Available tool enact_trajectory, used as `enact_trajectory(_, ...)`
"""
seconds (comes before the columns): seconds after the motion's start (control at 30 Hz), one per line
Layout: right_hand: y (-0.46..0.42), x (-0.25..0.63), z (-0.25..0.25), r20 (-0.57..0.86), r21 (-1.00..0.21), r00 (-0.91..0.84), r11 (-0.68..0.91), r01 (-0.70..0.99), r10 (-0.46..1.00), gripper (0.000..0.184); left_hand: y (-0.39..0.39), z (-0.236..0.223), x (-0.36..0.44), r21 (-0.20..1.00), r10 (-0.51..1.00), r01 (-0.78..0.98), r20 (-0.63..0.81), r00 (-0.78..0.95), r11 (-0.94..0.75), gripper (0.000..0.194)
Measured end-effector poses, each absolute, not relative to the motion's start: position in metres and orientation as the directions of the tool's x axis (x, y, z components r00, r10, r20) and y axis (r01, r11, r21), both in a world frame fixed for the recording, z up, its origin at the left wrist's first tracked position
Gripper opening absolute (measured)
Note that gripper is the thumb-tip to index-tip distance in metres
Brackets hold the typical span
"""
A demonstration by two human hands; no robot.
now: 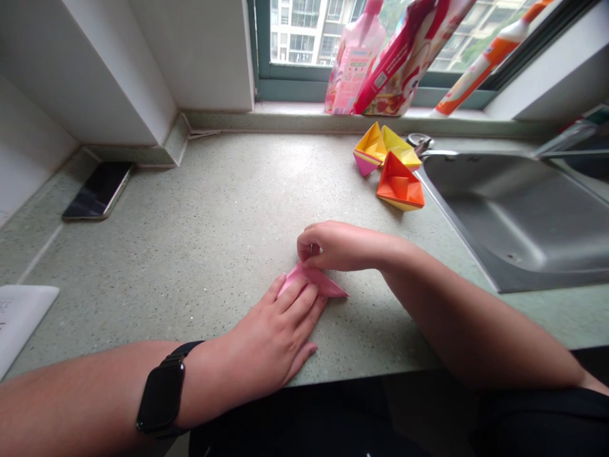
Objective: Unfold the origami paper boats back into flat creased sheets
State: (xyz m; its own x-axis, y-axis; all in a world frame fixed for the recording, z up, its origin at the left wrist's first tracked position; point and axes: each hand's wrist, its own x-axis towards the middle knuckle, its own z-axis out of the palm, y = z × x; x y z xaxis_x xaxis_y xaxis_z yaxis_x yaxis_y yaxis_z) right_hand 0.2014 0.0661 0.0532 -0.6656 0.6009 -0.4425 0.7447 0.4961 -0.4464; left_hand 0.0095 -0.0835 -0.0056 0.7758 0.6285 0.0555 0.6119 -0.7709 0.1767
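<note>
I have the pink folded paper near the near edge of the speckled countertop, a little right of the middle, lying under both hands. One pointed corner shows to the right; much of the left side is covered by fingers, so I can't read every fold.

My left hand is spread flat, palm down, its fingers pressing the paper against the counter and gripping nothing. My right hand is curled over the far side, thumb and forefinger drawn together on the far corner of the paper; the exact grip is partly hidden by the knuckles.

I judge this to be a folding or creasing step, still unfinished. The next move calls for steady pressure from the left while the right fingertips line up that corner and sharpen the fold without tearing it.

Farther off and to the right stand an orange-red folded paper piece and, just beyond, yellow folded paper. The steel sink lies right of them. On the far windowsill I see a pink bottle and a red pouch. A phone rests far left.
</note>
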Motion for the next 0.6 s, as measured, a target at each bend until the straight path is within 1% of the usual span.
enact_trajectory(0.2, 0.062, 0.197, 0.052, -0.439, -0.427, -0.638, 0.478, 0.767, 0.633, 0.017, -0.082, -0.007, 0.009, 0.189, 0.626, 0.607, 0.062, 0.777, -0.772, 0.068)
enact_trajectory(0.43, 0.058, 0.192, 0.053, -0.417, -0.359, -0.624, 0.511, 0.781, 0.661, 0.022, -0.079, -0.006, 0.008, 0.176, 0.619, 0.602, 0.065, 0.783, -0.779, 0.069)
enact_trajectory(0.6, 0.056, 0.190, 0.053, -0.405, -0.352, -0.621, 0.513, 0.783, 0.670, 0.018, -0.078, -0.005, 0.008, 0.154, 0.608, 0.593, 0.069, 0.791, -0.790, 0.072)
